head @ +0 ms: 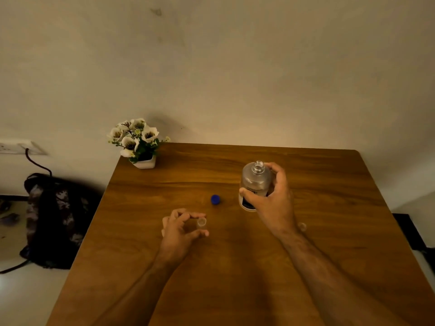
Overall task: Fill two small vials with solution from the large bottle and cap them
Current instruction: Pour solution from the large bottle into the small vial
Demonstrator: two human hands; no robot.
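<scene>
My right hand grips the large clear bottle, which is uncapped and stands roughly upright at the right of the wooden table. Its blue cap lies on the table between my hands. My left hand pinches a small clear vial with an open mouth, just above the tabletop. A second small clear vial shows partly behind my right forearm.
A white pot of artificial flowers stands at the table's far left corner. A dark bag sits on the floor to the left, below a wall socket with a cable.
</scene>
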